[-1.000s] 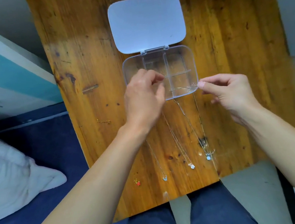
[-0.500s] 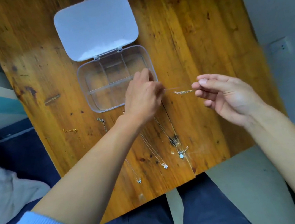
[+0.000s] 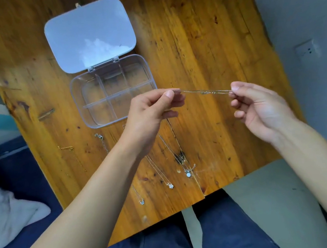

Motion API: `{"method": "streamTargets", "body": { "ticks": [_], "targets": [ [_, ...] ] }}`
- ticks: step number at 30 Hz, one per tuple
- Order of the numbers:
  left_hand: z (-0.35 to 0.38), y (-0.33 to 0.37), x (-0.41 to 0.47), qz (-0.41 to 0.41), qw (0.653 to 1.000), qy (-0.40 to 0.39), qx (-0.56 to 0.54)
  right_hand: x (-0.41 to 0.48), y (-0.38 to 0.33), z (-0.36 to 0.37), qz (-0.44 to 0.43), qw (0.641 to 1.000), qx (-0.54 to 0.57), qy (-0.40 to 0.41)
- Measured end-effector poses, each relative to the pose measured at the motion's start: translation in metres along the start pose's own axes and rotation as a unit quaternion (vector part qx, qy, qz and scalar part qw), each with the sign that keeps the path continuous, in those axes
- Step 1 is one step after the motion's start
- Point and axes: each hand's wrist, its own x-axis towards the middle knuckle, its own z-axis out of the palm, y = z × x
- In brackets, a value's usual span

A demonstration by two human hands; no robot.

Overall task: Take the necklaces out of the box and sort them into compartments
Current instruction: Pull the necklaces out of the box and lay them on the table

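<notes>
My left hand (image 3: 149, 113) and right hand (image 3: 259, 108) each pinch one end of a thin chain (image 3: 206, 92), stretched taut between them above the wooden surface (image 3: 199, 37), just right of the clear box (image 3: 113, 93). Fingers of both hands closed on the chain. Box lid (image 3: 89, 34) lies flat open; compartments look empty. Other necklaces (image 3: 164, 175) lie on the surface near its front edge, a gold chain (image 3: 66, 148) further left.

a home room, likely a bedroom

worn wooden table (image 3: 199, 37), pillow (image 3: 7, 215) on blue bedding (image 3: 19, 168), wall socket (image 3: 307, 50).
</notes>
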Motion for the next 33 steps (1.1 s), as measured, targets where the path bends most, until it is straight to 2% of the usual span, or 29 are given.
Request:
{"method": "streamTargets", "body": {
  "ticks": [2,5,8,12,15,19,21,23,25,27,31,33],
  "targets": [
    [0.014,-0.003,0.001,-0.08,0.981,0.021,-0.177,0.0,-0.002,-0.004,0.005,1.0,-0.002,-0.027],
    [0.024,-0.008,0.006,-0.17,0.922,0.059,-0.343,-0.003,-0.001,-0.011,0.017,0.998,-0.006,-0.064],
    [0.03,-0.018,0.008,-0.208,0.886,0.08,-0.407,-0.003,0.004,-0.018,0.03,0.997,0.01,-0.07],
    [0.028,-0.027,0.009,-0.21,0.886,0.073,-0.408,-0.002,0.018,-0.029,0.039,0.999,-0.022,-0.026],
    [0.018,-0.023,0.008,-0.185,0.911,0.066,-0.361,0.001,0.031,-0.042,0.034,0.996,-0.079,0.011],
    [0.005,-0.013,0.01,-0.134,0.966,0.066,-0.212,0.003,0.043,-0.058,0.044,0.992,-0.117,0.022],
    [0.002,-0.009,0.013,-0.101,0.988,0.093,-0.073,0.001,0.052,-0.063,0.04,0.987,-0.154,0.02],
    [0.001,-0.005,0.018,-0.043,0.98,0.126,0.15,-0.001,0.065,-0.065,0.02,0.976,-0.218,0.019],
    [0.004,-0.002,0.024,0.044,0.915,0.142,0.376,-0.004,0.078,-0.066,-0.009,0.959,-0.284,0.013],
    [0.012,0.003,0.031,0.128,0.834,0.143,0.517,-0.008,0.09,-0.066,-0.035,0.939,-0.342,0.005],
    [0.027,-0.004,0.056,0.211,0.674,0.085,0.702,-0.018,0.109,-0.062,-0.083,0.887,-0.453,-0.018],
    [0.031,-0.008,0.067,0.229,0.626,0.067,0.742,-0.022,0.116,-0.06,-0.116,0.862,-0.493,-0.028]
  ]
}}
